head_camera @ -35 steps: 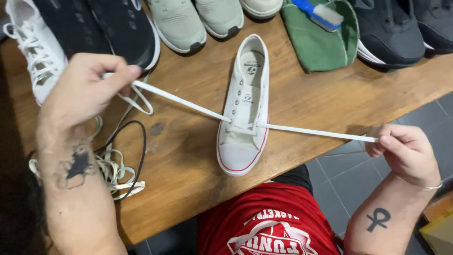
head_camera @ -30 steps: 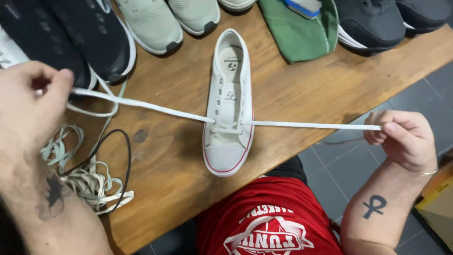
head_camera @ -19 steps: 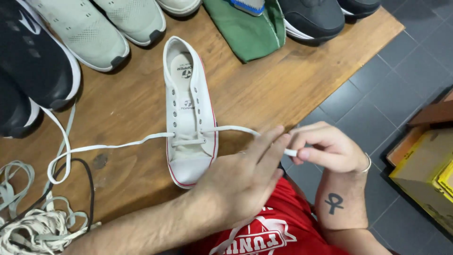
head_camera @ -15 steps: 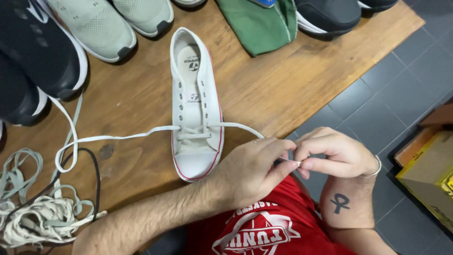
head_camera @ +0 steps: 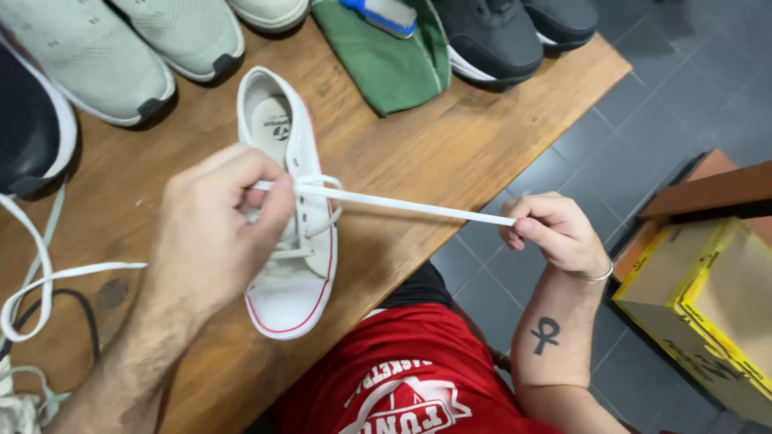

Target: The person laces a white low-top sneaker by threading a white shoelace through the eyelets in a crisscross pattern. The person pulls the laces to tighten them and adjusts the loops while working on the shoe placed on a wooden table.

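Observation:
A white canvas sneaker (head_camera: 296,273) with a red sole line lies on the wooden table (head_camera: 418,161), toe toward me. A flat white shoelace (head_camera: 402,206) runs through its eyelets. My left hand (head_camera: 215,233) hovers over the shoe's lacing and pinches the lace near the eyelets. My right hand (head_camera: 555,233) is off the table edge to the right and grips the lace's free end, pulling it taut. The lace's other end trails left across the table in a loop.
Pale green sneakers (head_camera: 121,56), a black shoe (head_camera: 32,137) and dark shoes (head_camera: 507,32) line the table's far side, with a green cloth (head_camera: 386,64) and a blue brush (head_camera: 391,14). Loose laces (head_camera: 32,321) lie at left. Cardboard boxes (head_camera: 708,297) stand on the tiled floor.
My left hand has moved from beside my right hand back over the shoe, holding the lace at the eyelets. The right hand now draws the lace end out taut to the right.

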